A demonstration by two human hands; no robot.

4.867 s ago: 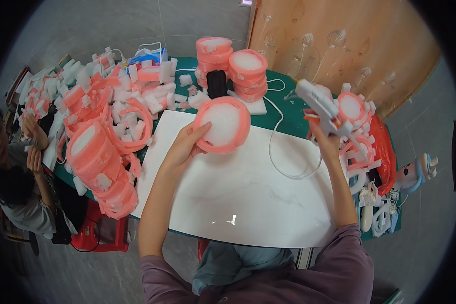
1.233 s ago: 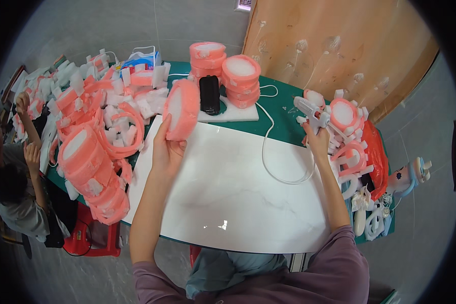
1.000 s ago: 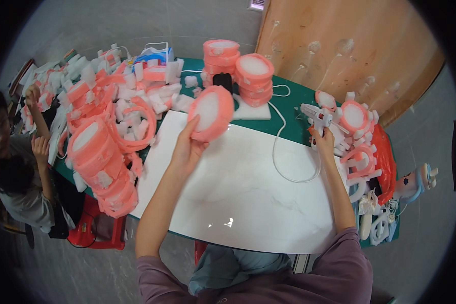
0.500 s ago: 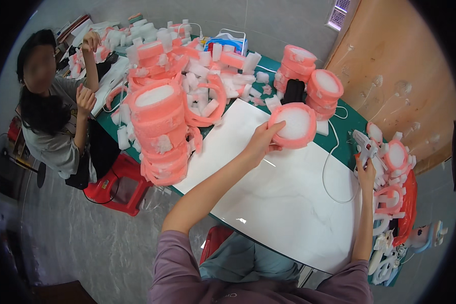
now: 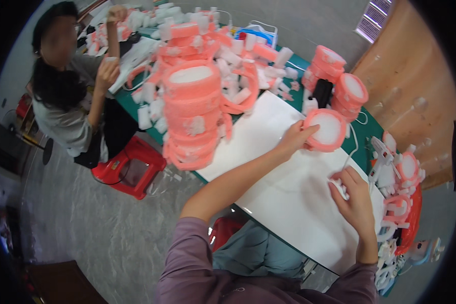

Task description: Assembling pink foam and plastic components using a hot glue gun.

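My left hand (image 5: 295,141) grips a round pink foam piece with a white centre (image 5: 327,130), thumb over its front, held above the white tabletop sheet (image 5: 268,175). Nearer to me and to the right, my right hand (image 5: 354,198) is closed with thumb and fingers pinched round something small and white (image 5: 339,188). Whether that is part of the white cord (image 5: 352,144) running down to the fingers or a bit of foam, I cannot tell. A white glue gun (image 5: 382,161) lies beyond my right hand, at the right side of the table.
A tall stack of pink foam pieces (image 5: 191,119) stands at the left, loose white and pink foam behind it. Shorter pink stacks (image 5: 350,93) and a black object (image 5: 322,93) stand at the back right. Across the left side, another person (image 5: 68,96) sits by a red stool (image 5: 129,167).
My right hand has let go of the glue gun and moved left and nearer, closing on something white. My left hand still holds the foam piece. The whole view has shifted.
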